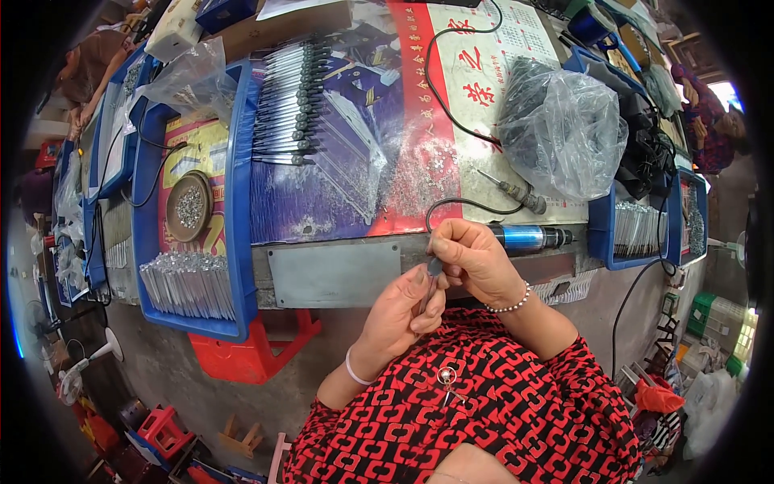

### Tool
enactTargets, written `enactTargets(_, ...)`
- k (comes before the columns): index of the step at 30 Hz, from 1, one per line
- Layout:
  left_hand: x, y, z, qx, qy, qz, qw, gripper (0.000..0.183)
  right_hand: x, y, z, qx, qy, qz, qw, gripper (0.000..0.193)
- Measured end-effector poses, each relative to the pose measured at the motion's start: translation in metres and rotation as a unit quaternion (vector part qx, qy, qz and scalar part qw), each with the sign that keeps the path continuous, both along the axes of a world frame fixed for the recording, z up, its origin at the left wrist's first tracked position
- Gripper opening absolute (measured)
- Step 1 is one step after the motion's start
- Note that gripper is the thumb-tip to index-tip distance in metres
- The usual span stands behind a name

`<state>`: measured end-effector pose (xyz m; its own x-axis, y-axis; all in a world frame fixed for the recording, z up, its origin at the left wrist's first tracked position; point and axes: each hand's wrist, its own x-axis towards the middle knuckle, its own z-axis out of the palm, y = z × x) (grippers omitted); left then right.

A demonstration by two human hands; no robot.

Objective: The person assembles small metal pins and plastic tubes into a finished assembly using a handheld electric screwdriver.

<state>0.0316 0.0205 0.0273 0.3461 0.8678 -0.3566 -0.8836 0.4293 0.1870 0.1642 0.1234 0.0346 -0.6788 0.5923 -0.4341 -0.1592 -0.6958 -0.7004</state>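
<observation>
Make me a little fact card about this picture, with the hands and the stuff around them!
Left hand: pinching a small grey piece
Right hand: fingers on the same piece
Beside right hand: blue-barrelled tool
Table: a row of thin metal pieces, a clear plastic bag and a screwdriver-like tool
Big tray on the left: blue tray with metal strips and a brown dish of tiny shiny bits
Below table edge: red stool
Hard to tell: the grey piece's exact shape
</observation>
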Motion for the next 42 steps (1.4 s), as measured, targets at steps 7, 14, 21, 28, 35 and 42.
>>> enactTargets(7,0.0,-0.005,-0.005,-0.022,-0.03,0.012,0.999,0.029,-0.003,-0.006,0.006,0.059,-0.027,0.043,0.997,0.016)
enactTargets(14,0.0,-0.001,-0.006,-0.021,-0.046,0.018,0.999,0.025,0.0,-0.004,0.0,0.059,-0.043,0.026,0.997,0.015)
enactTargets(21,-0.012,-0.004,-0.006,0.0,-0.036,0.045,0.998,0.024,0.038,0.049,0.006,0.682,-0.422,-0.04,0.595,0.023)
enactTargets(28,-0.009,-0.002,-0.015,-0.039,-0.072,0.034,0.996,0.025,0.058,0.074,-0.004,0.631,-0.592,0.153,0.477,0.019)
enactTargets(35,-0.026,-0.012,-0.031,-0.001,-0.079,0.07,0.994,0.026,-0.085,0.069,0.07,0.725,-0.249,0.059,0.64,0.025)
enactTargets(42,-0.046,-0.022,-0.016,0.014,-0.004,0.112,0.994,0.029,-0.335,0.104,0.048,0.676,-0.2,0.211,0.677,0.024)
